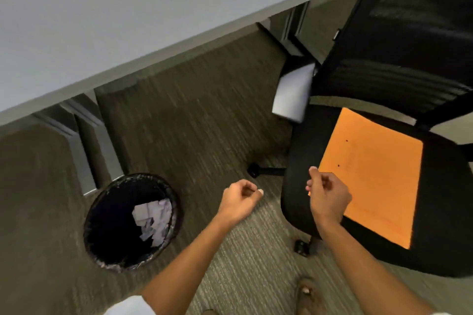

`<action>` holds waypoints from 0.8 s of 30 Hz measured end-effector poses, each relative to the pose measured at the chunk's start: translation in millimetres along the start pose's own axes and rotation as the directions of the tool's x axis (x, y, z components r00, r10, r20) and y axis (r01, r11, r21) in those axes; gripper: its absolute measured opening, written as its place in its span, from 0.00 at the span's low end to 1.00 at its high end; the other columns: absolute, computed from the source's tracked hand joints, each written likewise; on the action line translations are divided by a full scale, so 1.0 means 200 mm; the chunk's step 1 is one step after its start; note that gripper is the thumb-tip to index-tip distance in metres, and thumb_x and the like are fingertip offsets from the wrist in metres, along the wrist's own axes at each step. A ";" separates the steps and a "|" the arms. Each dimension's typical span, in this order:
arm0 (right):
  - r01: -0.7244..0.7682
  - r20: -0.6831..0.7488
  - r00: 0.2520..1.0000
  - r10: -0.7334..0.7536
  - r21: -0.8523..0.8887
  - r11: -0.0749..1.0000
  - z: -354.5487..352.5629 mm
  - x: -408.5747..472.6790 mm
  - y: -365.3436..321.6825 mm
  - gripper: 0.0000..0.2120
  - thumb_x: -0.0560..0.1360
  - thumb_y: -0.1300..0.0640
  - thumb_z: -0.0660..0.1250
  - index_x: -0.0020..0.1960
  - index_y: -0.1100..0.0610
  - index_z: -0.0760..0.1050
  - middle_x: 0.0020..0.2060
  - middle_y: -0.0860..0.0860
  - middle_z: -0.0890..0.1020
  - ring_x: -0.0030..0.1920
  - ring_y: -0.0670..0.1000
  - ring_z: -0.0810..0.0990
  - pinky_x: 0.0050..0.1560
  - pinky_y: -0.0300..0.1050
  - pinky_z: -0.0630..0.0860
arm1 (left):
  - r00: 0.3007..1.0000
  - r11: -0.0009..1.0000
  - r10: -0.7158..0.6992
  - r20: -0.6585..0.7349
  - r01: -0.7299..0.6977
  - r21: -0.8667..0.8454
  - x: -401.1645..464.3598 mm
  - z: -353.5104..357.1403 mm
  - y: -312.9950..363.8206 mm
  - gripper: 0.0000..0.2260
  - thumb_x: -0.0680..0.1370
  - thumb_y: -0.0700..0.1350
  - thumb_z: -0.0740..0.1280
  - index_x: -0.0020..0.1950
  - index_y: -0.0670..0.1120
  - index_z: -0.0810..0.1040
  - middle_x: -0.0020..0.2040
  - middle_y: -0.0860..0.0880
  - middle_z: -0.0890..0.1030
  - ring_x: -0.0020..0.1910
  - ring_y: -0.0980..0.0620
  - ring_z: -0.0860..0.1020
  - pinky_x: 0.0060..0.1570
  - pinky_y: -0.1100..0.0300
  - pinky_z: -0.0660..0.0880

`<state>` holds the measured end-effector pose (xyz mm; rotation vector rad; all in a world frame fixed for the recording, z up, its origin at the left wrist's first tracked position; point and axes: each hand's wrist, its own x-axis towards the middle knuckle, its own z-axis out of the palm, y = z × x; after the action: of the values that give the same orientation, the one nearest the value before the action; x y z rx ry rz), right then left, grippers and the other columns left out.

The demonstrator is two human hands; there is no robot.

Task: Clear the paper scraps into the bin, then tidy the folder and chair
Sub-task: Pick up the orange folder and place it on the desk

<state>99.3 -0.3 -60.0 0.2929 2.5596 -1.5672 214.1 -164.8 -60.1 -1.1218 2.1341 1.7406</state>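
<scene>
Both loosely curled hands point(284, 197) hover beside orange folder point(371, 174) on chair point(442, 212).

One bin point(133, 222), one folder point(371, 174), one chair point(384, 110), two hands point(240, 199).

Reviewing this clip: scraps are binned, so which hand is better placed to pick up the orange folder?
Probably the right hand: it hovers over the folder's near corner on the chair seat; the left hand is over carpet.
</scene>
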 end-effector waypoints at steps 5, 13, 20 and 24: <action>-0.100 -0.127 0.989 0.075 -0.211 0.972 -0.44 0.32 0.19 0.08 0.76 0.50 0.71 0.42 0.53 0.80 0.38 0.50 0.84 0.47 0.58 0.82 0.46 0.47 0.70 | 0.962 0.910 0.215 0.167 -0.259 0.324 0.11 0.36 0.19 0.10 0.77 0.48 0.72 0.56 0.46 0.79 0.49 0.50 0.82 0.47 0.54 0.80 0.48 0.61 0.76; -0.403 -0.151 0.913 0.379 -0.486 0.776 -0.84 0.60 0.41 0.30 0.70 0.52 0.77 0.67 0.57 0.70 0.69 0.60 0.68 0.68 0.65 0.69 0.60 0.62 0.75 | 0.979 0.902 0.150 0.141 -0.194 0.387 0.31 0.79 0.41 0.23 0.78 0.49 0.72 0.68 0.41 0.71 0.62 0.44 0.78 0.60 0.45 0.77 0.55 0.55 0.73; -0.363 -0.066 0.925 0.374 -0.441 0.821 -0.95 0.74 0.49 0.34 0.69 0.55 0.77 0.70 0.60 0.66 0.62 0.61 0.76 0.62 0.63 0.76 0.58 0.56 0.76 | 0.999 0.902 -0.021 0.038 0.003 0.432 0.43 0.94 0.48 0.28 0.76 0.51 0.72 0.72 0.42 0.69 0.59 0.45 0.79 0.60 0.43 0.78 0.54 0.53 0.74; -0.460 -0.009 0.876 0.483 -0.318 0.829 -1.00 0.80 0.52 0.37 0.71 0.50 0.76 0.74 0.59 0.63 0.57 0.57 0.79 0.56 0.59 0.78 0.49 0.50 0.75 | 0.982 0.985 -0.119 0.149 0.098 0.143 0.43 0.98 0.45 0.15 0.78 0.40 0.66 0.64 0.51 0.74 0.59 0.51 0.81 0.55 0.50 0.79 0.45 0.56 0.77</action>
<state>-34.2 240.4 -92.1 0.7497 2.3747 -0.9623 33.7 -24.2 -98.1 -1.0097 2.0228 1.5571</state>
